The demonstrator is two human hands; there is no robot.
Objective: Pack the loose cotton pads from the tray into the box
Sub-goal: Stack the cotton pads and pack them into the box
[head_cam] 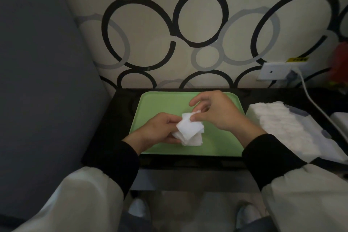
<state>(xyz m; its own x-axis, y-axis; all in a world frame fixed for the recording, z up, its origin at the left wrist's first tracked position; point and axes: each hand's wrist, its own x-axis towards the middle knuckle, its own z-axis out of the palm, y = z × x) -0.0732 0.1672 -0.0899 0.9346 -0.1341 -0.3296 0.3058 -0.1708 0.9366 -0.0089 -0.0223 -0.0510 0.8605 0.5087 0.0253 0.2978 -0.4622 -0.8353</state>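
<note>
A green tray [160,103] lies on a dark table. Over its middle, my left hand [160,129] holds a small stack of white square cotton pads [190,132] by its left side. My right hand [216,111] pinches the top edge of the stack between thumb and fingers. To the right of the tray stands the box [310,143], filled with a long row of white pads [278,120]. No other loose pads show on the tray.
The dark table [122,118] ends at a patterned wall behind. A wall socket [276,71] with a white cable [316,107] runs down at the right, past the box. A grey cushion [37,81] fills the left. My knees and shoes are below the table edge.
</note>
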